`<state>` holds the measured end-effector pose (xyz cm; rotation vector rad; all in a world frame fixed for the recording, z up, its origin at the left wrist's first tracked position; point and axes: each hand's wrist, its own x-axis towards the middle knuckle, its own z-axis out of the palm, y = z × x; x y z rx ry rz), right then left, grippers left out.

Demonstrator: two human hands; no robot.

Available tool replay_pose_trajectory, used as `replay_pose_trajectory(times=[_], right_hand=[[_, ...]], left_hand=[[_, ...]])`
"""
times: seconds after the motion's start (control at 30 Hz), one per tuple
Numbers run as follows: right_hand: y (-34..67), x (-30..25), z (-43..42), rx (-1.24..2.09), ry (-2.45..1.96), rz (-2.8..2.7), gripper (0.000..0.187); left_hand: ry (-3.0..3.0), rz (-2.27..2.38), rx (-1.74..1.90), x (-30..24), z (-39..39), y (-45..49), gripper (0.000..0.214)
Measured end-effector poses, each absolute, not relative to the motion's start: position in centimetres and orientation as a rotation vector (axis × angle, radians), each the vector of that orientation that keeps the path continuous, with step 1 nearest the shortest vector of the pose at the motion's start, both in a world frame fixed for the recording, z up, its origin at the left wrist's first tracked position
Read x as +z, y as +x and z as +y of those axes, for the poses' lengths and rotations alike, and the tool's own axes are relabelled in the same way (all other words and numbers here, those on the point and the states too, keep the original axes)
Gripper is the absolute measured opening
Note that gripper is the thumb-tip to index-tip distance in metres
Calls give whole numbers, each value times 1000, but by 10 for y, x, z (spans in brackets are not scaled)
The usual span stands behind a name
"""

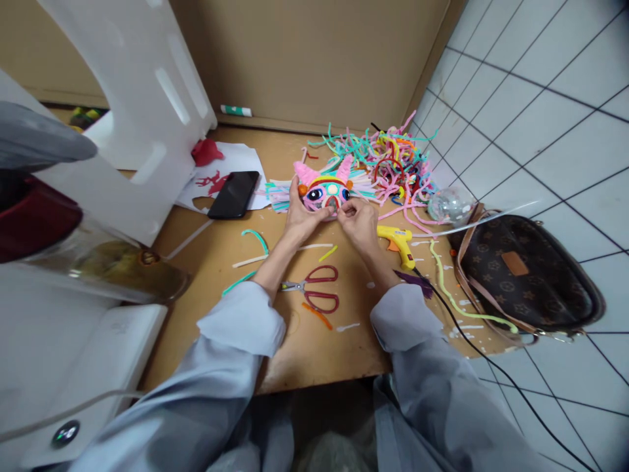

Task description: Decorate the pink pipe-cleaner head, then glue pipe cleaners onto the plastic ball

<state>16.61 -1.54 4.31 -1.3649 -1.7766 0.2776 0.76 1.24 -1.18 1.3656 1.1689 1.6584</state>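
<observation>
Head view. The mask (326, 188), a bright pipe-cleaner face with pink ears, lay flat at the far middle of the board (314, 347), just beside the pile (393, 160) of loose pipe cleaners. The left hand (303, 215) was closed on the mask's left edge, thumb over its front. The right hand (361, 223) had thumb and forefinger pinched together on the lower rim, near the mouth; whether a small piece sat between them could not be told. Probable hazards follow. A firm pinch could have bent the soft rim, and any unset glue there could have let a part slide or stuck to the fingertips. The glue gun (400, 244) lay just beside the right wrist, its barrel seemingly toward that hand, so a sideways slip risked a burn if the tip was hot. Its cord (491, 367) ran back past the right sleeve and off the board; a sleeve catching it could have dragged the gun onto the mask. The scissors (317, 288) lay between the forearms, where a lowered arm could have pressed on the blades. The phone (233, 195) lay near the mask's left side, within reach of stray glue. Offcuts scattered on the board could have clung to sleeves.
</observation>
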Motion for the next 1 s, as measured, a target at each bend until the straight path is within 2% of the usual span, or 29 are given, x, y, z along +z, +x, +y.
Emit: replay_pose_trajectory(times=[0.7, 1.0], right_hand=[[166, 48, -18, 285, -1420, -1807, 11], [167, 47, -18, 296, -1402, -1809, 10]], left_hand=[[1398, 1197, 1633, -10, 11, 9, 128], [1297, 1007, 1591, -6, 9, 2, 113]])
